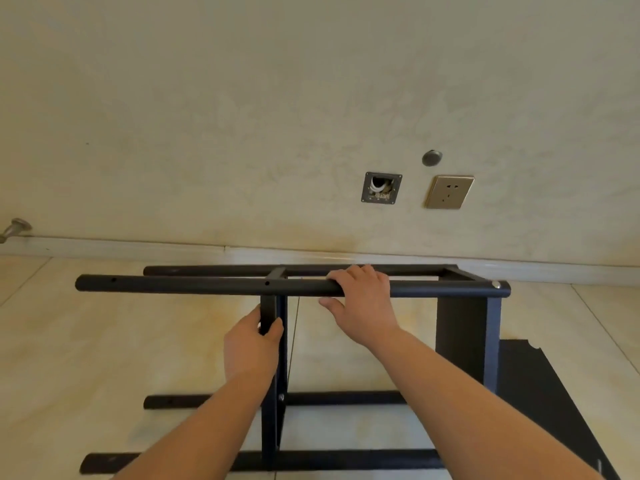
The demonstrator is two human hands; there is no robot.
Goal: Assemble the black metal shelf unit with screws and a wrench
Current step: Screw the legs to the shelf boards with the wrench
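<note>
The black metal shelf unit [194, 285] lies on its side on the tiled floor, its round posts running left to right. My left hand [251, 344] grips the edge of the middle shelf panel [268, 308] just under the near upper post. My right hand [363, 299] rests over that post, fingers curled across its top and thumb below. A silver screw head [496, 285] shows at the post's right end, another [281, 397] low on the middle panel. An end shelf panel [462, 337] stands at the right. No wrench is visible.
A loose black panel [540, 403] lies flat on the floor at the lower right. The wall behind carries a gold socket [449, 191], an open junction box [381, 187] and a skirting board [138, 244]. A metal door stop [15, 228] sits far left.
</note>
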